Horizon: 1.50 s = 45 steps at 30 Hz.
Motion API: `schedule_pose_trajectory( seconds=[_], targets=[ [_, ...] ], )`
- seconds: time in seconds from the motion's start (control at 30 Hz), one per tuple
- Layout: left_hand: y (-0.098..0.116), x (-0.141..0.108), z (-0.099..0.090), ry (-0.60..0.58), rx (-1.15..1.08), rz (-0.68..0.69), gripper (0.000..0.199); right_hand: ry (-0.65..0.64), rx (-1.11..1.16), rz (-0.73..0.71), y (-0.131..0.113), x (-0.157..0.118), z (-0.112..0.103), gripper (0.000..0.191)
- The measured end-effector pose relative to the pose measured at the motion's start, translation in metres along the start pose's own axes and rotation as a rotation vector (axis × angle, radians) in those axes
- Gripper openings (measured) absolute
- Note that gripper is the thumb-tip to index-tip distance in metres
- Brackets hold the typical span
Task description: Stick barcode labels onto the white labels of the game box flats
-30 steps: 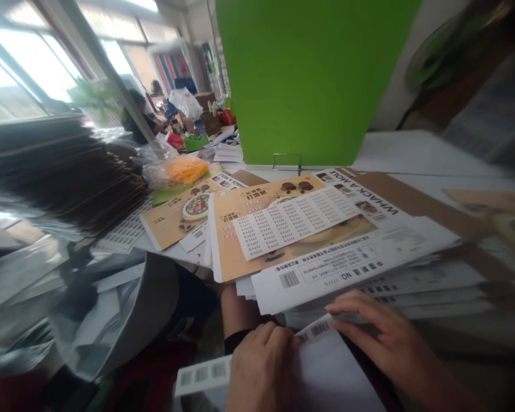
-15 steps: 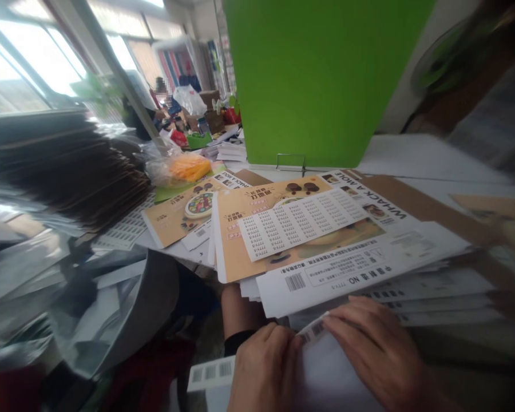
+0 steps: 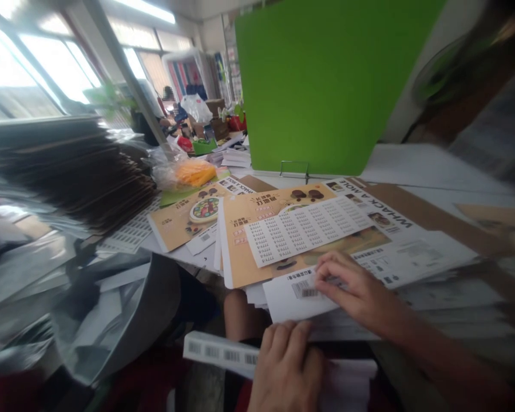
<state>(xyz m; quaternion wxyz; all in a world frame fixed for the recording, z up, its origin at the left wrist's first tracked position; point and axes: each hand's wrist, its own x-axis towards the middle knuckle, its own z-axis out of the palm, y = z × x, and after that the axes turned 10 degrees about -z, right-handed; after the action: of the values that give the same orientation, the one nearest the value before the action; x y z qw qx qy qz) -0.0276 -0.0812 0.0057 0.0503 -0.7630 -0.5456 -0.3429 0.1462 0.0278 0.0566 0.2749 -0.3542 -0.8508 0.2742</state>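
My right hand [image 3: 352, 289] lies on a white printed sheet [image 3: 283, 300], its fingertips pinching a small barcode sticker [image 3: 304, 289] at the sheet's near edge. My left hand [image 3: 287, 369] is lower, gripping white paper [image 3: 347, 380] and a strip of barcode labels [image 3: 221, 353] that runs out to its left. The white sheet tops a pile of printed sheets [image 3: 446, 297]. Beyond it lies an orange "WHACK A MOLE" card [image 3: 249, 269], with a white number-grid sheet [image 3: 304, 232] on top.
A second orange card [image 3: 175, 223] lies to the left, beside a tall stack of corrugated cardboard [image 3: 68, 171] and a bag of orange items [image 3: 189, 174]. A green board [image 3: 313, 86] stands behind. Grey plastic sheets [image 3: 68, 297] bulge at left; a person [image 3: 154, 120] sits far back.
My right hand has moved up onto the white sheet with the sticker, and my left hand has moved down and to the right. The label strip now lies further right.
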Motion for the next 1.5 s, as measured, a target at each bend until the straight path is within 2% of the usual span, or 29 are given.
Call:
schedule_pose_trajectory(
  seconds=[0.13, 0.3, 0.63, 1.07, 1.27, 1.5],
  targets=[
    [0.004, 0.002, 0.006, 0.092, 0.040, -0.019, 0.031, -0.161, 0.033, 0.031, 0.003, 0.022, 0.000, 0.019],
    [-0.001, 0.003, 0.010, 0.122, 0.093, -0.019, 0.032, -0.227, 0.015, 0.059, 0.003, 0.029, -0.001, 0.019],
    [-0.003, 0.003, 0.015, 0.111, 0.101, -0.020, 0.037, -0.197, -0.048, 0.060, 0.007, 0.032, 0.004, 0.020],
    [-0.006, 0.001, 0.015, 0.039, 0.098, -0.014, 0.029, -0.190, -0.076, 0.055, 0.008, 0.032, 0.005, 0.018],
    [-0.004, 0.008, 0.014, 0.069, 0.095, -0.021, 0.030, -0.183, -0.078, 0.040, 0.009, 0.032, 0.006, 0.018],
    [-0.005, 0.007, 0.013, 0.046, 0.092, -0.019, 0.025, -0.179, -0.100, 0.037, 0.010, 0.032, 0.008, 0.018]
  ],
)
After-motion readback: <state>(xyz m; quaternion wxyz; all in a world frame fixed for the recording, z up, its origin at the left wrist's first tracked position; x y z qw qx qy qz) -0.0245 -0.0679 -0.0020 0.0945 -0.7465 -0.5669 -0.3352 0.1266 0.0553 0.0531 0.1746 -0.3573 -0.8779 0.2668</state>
